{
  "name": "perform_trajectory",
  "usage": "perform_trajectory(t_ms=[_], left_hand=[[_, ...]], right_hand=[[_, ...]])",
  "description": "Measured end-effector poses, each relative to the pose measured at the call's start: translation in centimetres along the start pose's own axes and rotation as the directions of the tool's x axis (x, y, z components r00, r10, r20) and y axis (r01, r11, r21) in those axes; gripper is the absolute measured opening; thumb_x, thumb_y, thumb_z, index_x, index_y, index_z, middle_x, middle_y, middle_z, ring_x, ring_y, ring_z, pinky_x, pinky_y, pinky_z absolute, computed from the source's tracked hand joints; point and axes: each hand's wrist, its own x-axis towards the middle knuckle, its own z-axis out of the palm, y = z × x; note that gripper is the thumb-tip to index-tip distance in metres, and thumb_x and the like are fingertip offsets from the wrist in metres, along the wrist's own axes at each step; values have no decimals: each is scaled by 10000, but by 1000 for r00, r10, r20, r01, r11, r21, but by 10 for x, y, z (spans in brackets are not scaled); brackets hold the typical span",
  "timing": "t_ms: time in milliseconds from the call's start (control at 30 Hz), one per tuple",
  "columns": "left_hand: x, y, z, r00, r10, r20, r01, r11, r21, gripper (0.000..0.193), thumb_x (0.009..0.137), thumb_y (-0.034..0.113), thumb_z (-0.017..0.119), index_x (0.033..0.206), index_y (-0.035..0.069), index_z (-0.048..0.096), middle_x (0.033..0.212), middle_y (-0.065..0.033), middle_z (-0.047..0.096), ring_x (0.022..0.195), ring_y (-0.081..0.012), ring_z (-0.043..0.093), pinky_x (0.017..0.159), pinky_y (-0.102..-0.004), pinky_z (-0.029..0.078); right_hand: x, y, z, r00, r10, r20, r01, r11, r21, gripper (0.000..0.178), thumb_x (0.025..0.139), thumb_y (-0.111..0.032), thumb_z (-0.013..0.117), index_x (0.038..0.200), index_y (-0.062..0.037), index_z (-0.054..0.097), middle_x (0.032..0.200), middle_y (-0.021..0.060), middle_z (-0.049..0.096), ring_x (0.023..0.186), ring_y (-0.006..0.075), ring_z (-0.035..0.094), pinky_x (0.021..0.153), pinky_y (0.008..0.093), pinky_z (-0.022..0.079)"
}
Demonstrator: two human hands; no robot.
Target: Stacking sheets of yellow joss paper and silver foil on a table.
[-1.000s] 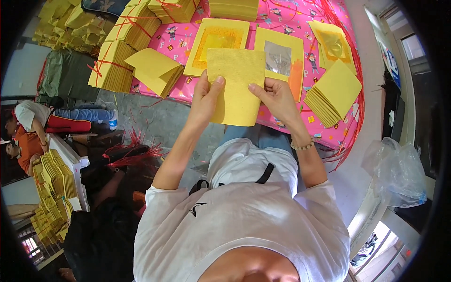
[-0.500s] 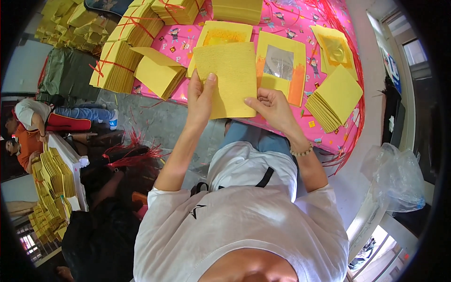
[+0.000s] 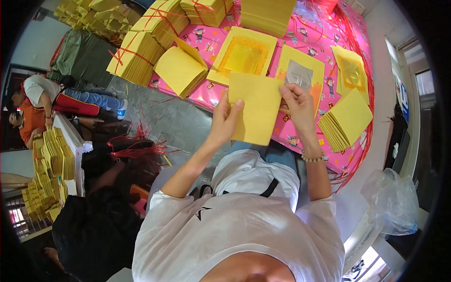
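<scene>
A yellow paper sheet point(image 3: 256, 113) is held up in front of me, just past the table's near edge. My left hand point(image 3: 226, 120) grips its left side, thumb on the front. At the upper right corner, my right hand point(image 3: 298, 103) pinches the sheet between thumb and fingers. Behind the sheet lies a yellow paper pile point(image 3: 221, 70) with an orange-smeared patch on top. Right of that, partly covered by my right hand, is a yellow sheet with a silver foil square point(image 3: 298, 73) and orange along its edge.
The table has a pink patterned cloth point(image 3: 199, 37). On it are red-tied yellow bundles point(image 3: 136, 56), a loose folded stack point(image 3: 181, 70), a fanned stack point(image 3: 347, 120) and red strings point(image 3: 369, 113). A clear plastic bag point(image 3: 392, 207) hangs at right. Two people point(image 3: 40, 101) are at a paper-laden table at left.
My right hand has gone from the sheet's lower right edge to its upper right corner. The sheet is closer to me, uncovering more of the orange-smeared pile. The whole view has shifted.
</scene>
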Motion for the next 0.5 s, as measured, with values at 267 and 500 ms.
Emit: perform_trajectory(t_ms=[267,500], left_hand=[[-11,-6,0,997,-78,11,78,993,-89,403,948,109,460,1327,5,368,1165,-69,548,1038,-112,521,883,-264,422],[-33,2,-36,978,-101,-180,62,975,-212,331,953,150,482,1253,12,451,1152,-48,571,1011,-102,542,869,-259,438]], right_hand=[[9,15,-1,990,-138,37,142,967,-210,161,917,-145,565,873,5,606,746,9,623,630,44,572,559,184,471],[53,16,37,954,-231,190,289,874,-392,325,955,-256,470,1099,17,570,933,101,639,882,184,606,777,301,471]])
